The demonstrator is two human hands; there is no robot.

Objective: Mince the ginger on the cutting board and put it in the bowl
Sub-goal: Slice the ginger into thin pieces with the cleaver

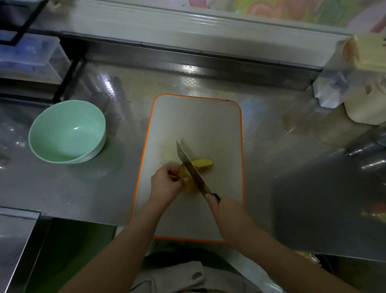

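**A:** While the knife (191, 166) lies across it, where is the ginger (204, 163)?

**B:** On the orange-rimmed cutting board (198, 121); the left hand (166, 184) pinches it with curled fingers, and the right hand (223, 210) grips the knife handle. A mint-green bowl (66, 133) stands left on the bench (286, 162).

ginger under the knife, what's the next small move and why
Probably press the steel knife down through the yellow ginger piece: the blade lies across it, the left hand steadies its near end, the right hand grips the handle, and nothing is minced yet.
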